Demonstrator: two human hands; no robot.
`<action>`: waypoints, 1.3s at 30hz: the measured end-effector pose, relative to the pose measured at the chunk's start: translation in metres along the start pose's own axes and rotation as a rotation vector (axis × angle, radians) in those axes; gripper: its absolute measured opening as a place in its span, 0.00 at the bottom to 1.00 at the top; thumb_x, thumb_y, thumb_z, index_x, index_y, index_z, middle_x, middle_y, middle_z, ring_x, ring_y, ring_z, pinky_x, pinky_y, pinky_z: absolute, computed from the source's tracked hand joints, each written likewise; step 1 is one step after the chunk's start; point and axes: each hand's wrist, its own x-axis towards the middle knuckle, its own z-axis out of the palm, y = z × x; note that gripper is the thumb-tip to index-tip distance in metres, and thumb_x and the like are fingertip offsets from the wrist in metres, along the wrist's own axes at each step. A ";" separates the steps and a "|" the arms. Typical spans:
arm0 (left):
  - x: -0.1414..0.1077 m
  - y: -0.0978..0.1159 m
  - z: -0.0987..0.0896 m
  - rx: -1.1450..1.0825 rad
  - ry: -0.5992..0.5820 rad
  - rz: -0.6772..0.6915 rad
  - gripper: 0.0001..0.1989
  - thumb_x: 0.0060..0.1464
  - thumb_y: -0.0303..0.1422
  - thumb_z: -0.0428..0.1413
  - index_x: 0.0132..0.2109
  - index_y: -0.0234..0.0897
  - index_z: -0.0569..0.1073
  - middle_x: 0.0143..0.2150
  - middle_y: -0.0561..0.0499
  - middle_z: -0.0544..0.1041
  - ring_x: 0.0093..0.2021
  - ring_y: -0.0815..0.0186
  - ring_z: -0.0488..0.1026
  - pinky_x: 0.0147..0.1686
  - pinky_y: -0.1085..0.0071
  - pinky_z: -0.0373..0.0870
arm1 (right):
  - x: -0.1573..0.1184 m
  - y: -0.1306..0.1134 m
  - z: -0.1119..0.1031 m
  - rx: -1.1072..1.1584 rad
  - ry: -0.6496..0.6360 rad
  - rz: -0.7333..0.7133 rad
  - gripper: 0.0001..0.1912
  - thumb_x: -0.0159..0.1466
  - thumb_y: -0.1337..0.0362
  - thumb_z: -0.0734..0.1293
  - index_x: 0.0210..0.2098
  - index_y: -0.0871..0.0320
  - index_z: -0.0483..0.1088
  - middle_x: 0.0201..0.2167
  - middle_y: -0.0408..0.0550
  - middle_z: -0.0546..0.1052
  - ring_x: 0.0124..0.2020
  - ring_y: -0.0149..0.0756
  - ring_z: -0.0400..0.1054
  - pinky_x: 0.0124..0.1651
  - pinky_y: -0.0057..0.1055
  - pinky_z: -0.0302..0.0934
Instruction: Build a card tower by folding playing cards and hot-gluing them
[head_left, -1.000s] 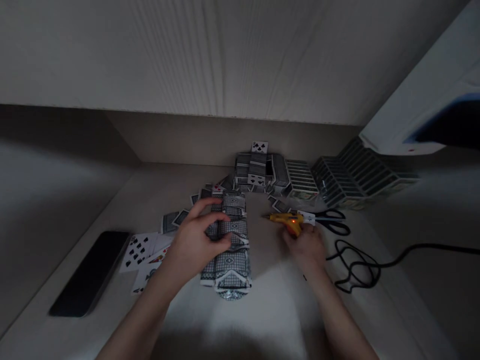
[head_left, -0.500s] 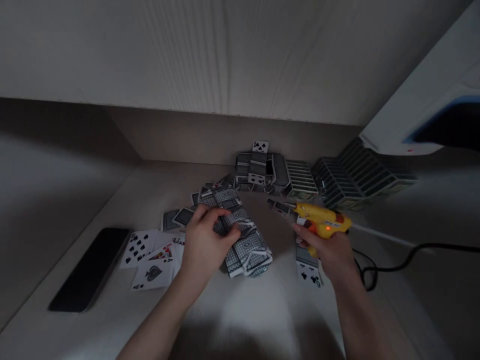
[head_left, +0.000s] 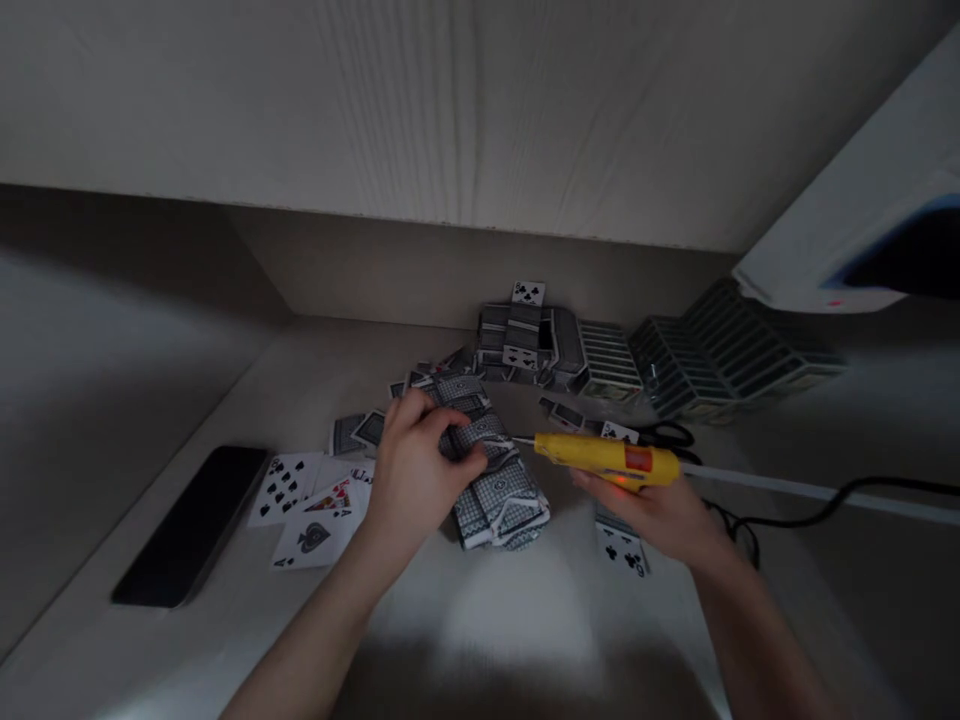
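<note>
A long model built from folded playing cards lies slantwise on the white desktop, its patterned card backs outward. My left hand is closed over its middle, thumb and fingers gripping a part on top; what lies between the fingertips is partly hidden. In my right hand is a yellow hot glue gun, its orange light lit and a pale glue stick running out of its back. The nozzle points left, at or very near the model's right side; I cannot tell if it touches.
A black phone and loose playing cards lie at the left. Behind stand another card-built model and folded card pieces. Near the right hand are cards, black-handled scissors and a black cord. A shelf board overhangs.
My right hand has turned the glue gun and brought its nozzle left to the model's side. The left hand keeps its hold. The whole view has shifted slightly.
</note>
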 end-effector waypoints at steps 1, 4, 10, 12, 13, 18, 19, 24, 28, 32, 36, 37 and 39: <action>0.000 0.000 0.000 0.003 0.001 0.003 0.08 0.42 0.26 0.64 0.34 0.33 0.80 0.34 0.48 0.69 0.40 0.56 0.72 0.44 0.58 0.72 | 0.002 -0.001 -0.001 -0.018 -0.020 -0.029 0.14 0.55 0.53 0.73 0.35 0.56 0.78 0.34 0.50 0.83 0.36 0.43 0.78 0.42 0.36 0.74; 0.000 0.001 0.000 0.022 -0.019 0.013 0.08 0.42 0.26 0.64 0.34 0.33 0.79 0.35 0.48 0.70 0.39 0.56 0.72 0.43 0.59 0.72 | 0.007 -0.004 -0.006 -0.098 -0.100 -0.088 0.09 0.56 0.57 0.71 0.32 0.55 0.76 0.33 0.49 0.82 0.35 0.41 0.78 0.40 0.34 0.74; 0.003 -0.007 -0.002 0.044 -0.061 0.092 0.09 0.46 0.34 0.67 0.33 0.34 0.78 0.35 0.48 0.71 0.39 0.56 0.73 0.41 0.59 0.71 | 0.011 -0.008 -0.010 -0.179 -0.148 -0.102 0.05 0.55 0.61 0.70 0.29 0.56 0.75 0.32 0.49 0.81 0.33 0.41 0.77 0.38 0.34 0.73; 0.005 -0.009 -0.002 0.045 -0.066 0.109 0.09 0.45 0.34 0.67 0.32 0.34 0.77 0.35 0.48 0.72 0.39 0.55 0.73 0.41 0.58 0.71 | 0.010 -0.008 -0.009 -0.162 -0.139 -0.078 0.05 0.54 0.61 0.70 0.27 0.56 0.75 0.31 0.50 0.81 0.34 0.42 0.77 0.38 0.35 0.73; 0.006 -0.010 -0.002 0.042 -0.069 0.114 0.09 0.45 0.34 0.67 0.32 0.34 0.77 0.35 0.48 0.72 0.40 0.55 0.73 0.42 0.58 0.71 | 0.009 -0.008 -0.008 -0.145 -0.134 -0.059 0.05 0.54 0.60 0.71 0.27 0.56 0.75 0.31 0.50 0.82 0.34 0.43 0.77 0.38 0.35 0.73; 0.008 -0.006 -0.004 -0.021 -0.137 0.130 0.08 0.47 0.30 0.66 0.32 0.36 0.74 0.36 0.48 0.75 0.41 0.56 0.73 0.43 0.59 0.71 | 0.004 -0.005 0.002 0.007 -0.015 0.107 0.08 0.49 0.58 0.74 0.27 0.55 0.77 0.26 0.47 0.81 0.27 0.40 0.75 0.33 0.34 0.72; 0.008 -0.005 -0.005 -0.034 -0.154 0.129 0.07 0.48 0.30 0.65 0.32 0.36 0.73 0.36 0.49 0.76 0.41 0.57 0.73 0.43 0.60 0.71 | 0.003 -0.003 0.004 0.034 0.013 0.136 0.10 0.49 0.56 0.74 0.27 0.55 0.77 0.25 0.47 0.81 0.25 0.40 0.74 0.31 0.34 0.72; 0.005 -0.002 -0.008 -0.063 -0.182 0.181 0.10 0.54 0.27 0.61 0.45 0.39 0.77 0.38 0.49 0.78 0.42 0.57 0.73 0.44 0.58 0.72 | -0.001 0.015 0.012 0.099 0.183 0.204 0.17 0.51 0.49 0.73 0.30 0.57 0.77 0.26 0.49 0.81 0.24 0.38 0.73 0.27 0.33 0.70; 0.004 -0.006 -0.006 -0.056 -0.192 0.275 0.11 0.58 0.29 0.58 0.47 0.41 0.80 0.37 0.48 0.78 0.40 0.58 0.73 0.42 0.58 0.73 | -0.003 0.025 0.013 0.116 0.262 0.231 0.18 0.52 0.49 0.73 0.30 0.57 0.76 0.25 0.48 0.80 0.23 0.37 0.72 0.26 0.32 0.69; 0.004 -0.008 -0.003 -0.079 -0.179 0.291 0.09 0.58 0.31 0.59 0.44 0.40 0.81 0.41 0.48 0.80 0.42 0.59 0.75 0.44 0.59 0.74 | -0.004 0.031 0.013 0.129 0.269 0.249 0.18 0.51 0.50 0.75 0.31 0.58 0.77 0.25 0.47 0.80 0.23 0.36 0.71 0.27 0.31 0.68; 0.008 -0.006 -0.001 -0.082 -0.182 0.295 0.07 0.55 0.29 0.61 0.42 0.39 0.81 0.41 0.49 0.81 0.40 0.60 0.77 0.43 0.61 0.76 | -0.006 0.035 0.014 0.133 0.287 0.258 0.19 0.50 0.48 0.74 0.30 0.58 0.77 0.23 0.47 0.79 0.23 0.35 0.71 0.26 0.31 0.67; 0.010 -0.005 -0.001 -0.090 -0.188 0.297 0.07 0.55 0.29 0.61 0.41 0.40 0.81 0.40 0.50 0.81 0.40 0.61 0.78 0.43 0.62 0.76 | -0.006 0.035 0.015 0.133 0.288 0.260 0.19 0.50 0.48 0.74 0.30 0.58 0.76 0.23 0.47 0.78 0.23 0.36 0.71 0.27 0.31 0.67; 0.013 -0.004 0.000 -0.106 -0.205 0.302 0.06 0.54 0.28 0.62 0.39 0.40 0.81 0.39 0.51 0.81 0.39 0.63 0.78 0.42 0.64 0.76 | -0.007 0.036 0.015 0.131 0.289 0.265 0.19 0.51 0.48 0.74 0.30 0.57 0.77 0.23 0.47 0.79 0.23 0.36 0.71 0.27 0.32 0.68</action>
